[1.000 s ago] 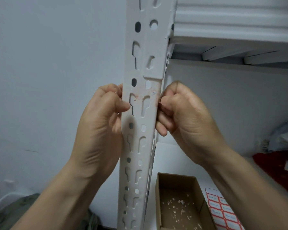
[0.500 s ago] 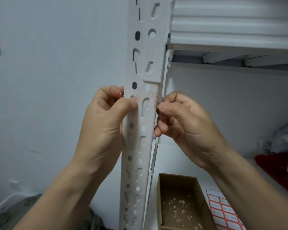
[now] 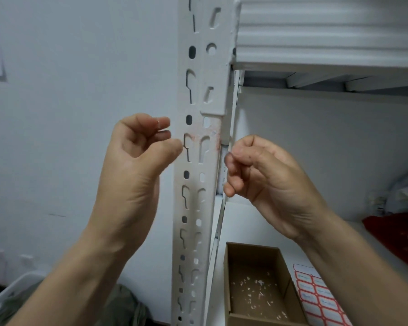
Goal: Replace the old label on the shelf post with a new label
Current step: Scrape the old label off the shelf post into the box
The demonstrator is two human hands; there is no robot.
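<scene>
A white slotted shelf post (image 3: pixel 196 180) runs up the middle of the view. Faint reddish label residue (image 3: pixel 204 137) marks the post just below the bracket. My left hand (image 3: pixel 132 165) hovers just left of the post, fingers curled and slightly apart, holding nothing I can see. My right hand (image 3: pixel 264 175) is at the post's right edge with thumb and forefinger pinched together; whether a scrap is between them is not clear. A sheet of red-bordered new labels (image 3: pixel 320 300) lies on the shelf at lower right.
An open cardboard box (image 3: pixel 257 290) with several small white paper scraps stands on the lower shelf beside the post. An upper shelf (image 3: pixel 327 64) juts out at top right. A red item (image 3: pixel 396 234) and a white bag lie far right. A wall is left.
My left hand has come off the post and drawn slightly left, fingers loosened. My right hand stays pinched at the post's right edge, a bit lower.
</scene>
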